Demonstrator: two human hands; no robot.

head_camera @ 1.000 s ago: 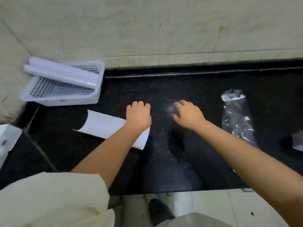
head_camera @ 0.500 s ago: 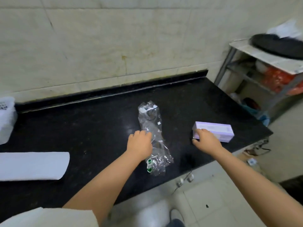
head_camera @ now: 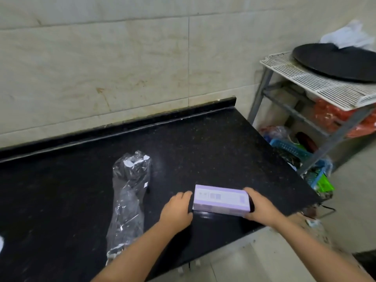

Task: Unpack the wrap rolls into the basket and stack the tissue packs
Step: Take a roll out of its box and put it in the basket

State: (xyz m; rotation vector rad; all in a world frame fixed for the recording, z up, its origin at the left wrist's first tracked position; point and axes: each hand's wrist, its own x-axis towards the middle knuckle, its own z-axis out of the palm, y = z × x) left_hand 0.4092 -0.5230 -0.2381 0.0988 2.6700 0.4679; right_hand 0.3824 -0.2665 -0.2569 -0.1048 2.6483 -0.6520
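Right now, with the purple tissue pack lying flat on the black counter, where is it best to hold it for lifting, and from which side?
Probably by its two short ends. The tissue pack lies flat with its long side across the view, so the ends face outward. The left hand sits at the left end and the right hand cups the right end. Come in from both sides and squeeze inward; the counter around it is bare.

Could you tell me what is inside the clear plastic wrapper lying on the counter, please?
The clear plastic wrapper looks empty and crumpled; the black counter shows through it. Its near end is hidden behind the left forearm, so that part cannot be checked.
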